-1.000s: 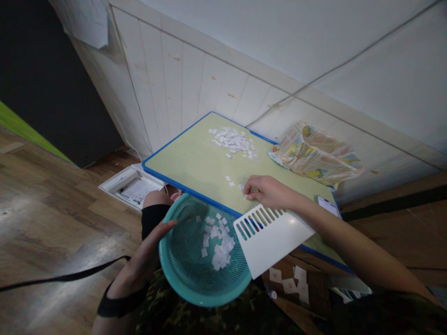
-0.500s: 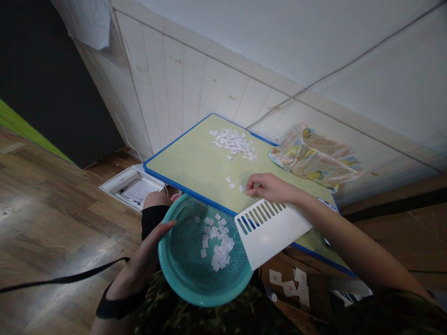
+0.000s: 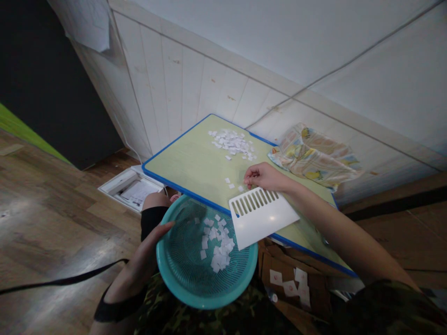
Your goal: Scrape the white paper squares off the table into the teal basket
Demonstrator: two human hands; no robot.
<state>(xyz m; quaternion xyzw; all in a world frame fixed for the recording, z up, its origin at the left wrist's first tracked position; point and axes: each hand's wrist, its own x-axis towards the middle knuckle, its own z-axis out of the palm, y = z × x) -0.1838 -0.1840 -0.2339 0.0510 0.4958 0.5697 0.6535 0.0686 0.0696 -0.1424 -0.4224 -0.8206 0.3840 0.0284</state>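
A turquoise mesh basket (image 3: pixel 206 298) rests on my lap, tilted slightly, with many small white paper squares (image 3: pixel 220 256) inside. My left hand (image 3: pixel 148 246) grips its left rim, thumb over the edge. Over the near edge of the table extends a flat white slotted plastic piece (image 3: pixel 263 221), partly above the basket's right rim. My right hand (image 3: pixel 260 177) is closed at its slotted edge; the exact hold is hidden under the fingers. Several loose squares (image 3: pixel 230 184) lie left of my fingertips. Farther back, a pile of white squares (image 3: pixel 233 142) is spread on the tabletop.
The pale green table (image 3: pixel 185 158) has a blue edge and stands against the panelled wall. A patterned cloth (image 3: pixel 310 156) lies at its back right. An open white box (image 3: pixel 131 186) is on the floor at left. White cards (image 3: pixel 289 287) lie on cardboard below the table.
The white slotted piece has shifted up and left and turned a little, along with my right hand, which moved slightly away from me. My left hand and the basket have hardly moved.
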